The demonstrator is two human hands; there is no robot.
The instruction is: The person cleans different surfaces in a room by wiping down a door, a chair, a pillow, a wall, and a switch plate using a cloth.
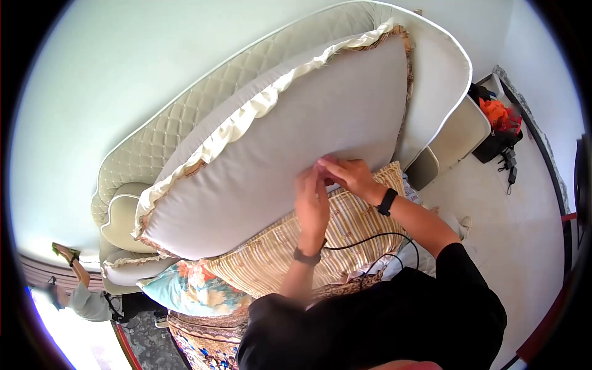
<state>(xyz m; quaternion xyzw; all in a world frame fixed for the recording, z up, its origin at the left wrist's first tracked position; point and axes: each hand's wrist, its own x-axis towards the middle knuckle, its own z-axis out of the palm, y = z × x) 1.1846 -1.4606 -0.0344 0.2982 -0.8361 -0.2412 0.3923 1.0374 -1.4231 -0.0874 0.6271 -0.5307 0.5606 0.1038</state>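
My left hand (312, 200) and my right hand (348, 174) meet in front of a large grey cushion (271, 148). The fingers of both are bent and pressed together at the tips. Anything between them is too small or hidden to make out, and the left fingers are slightly blurred. Ruffled white and brown trim (246, 117) edges the cushion, which stands tilted against the quilted backrest (203, 108) of a sofa. Below my hands lies a striped yellow pillow (271, 253). A black cord (376, 235) runs from near my left wrist over this pillow.
A floral blue pillow (191, 287) and a patterned brown cover (203, 336) lie at lower left. Farther left, another person (92, 302) raises a hand holding a green cloth to the wall. Orange and black items (501, 117) sit by the right wall on the pale floor (505, 222).
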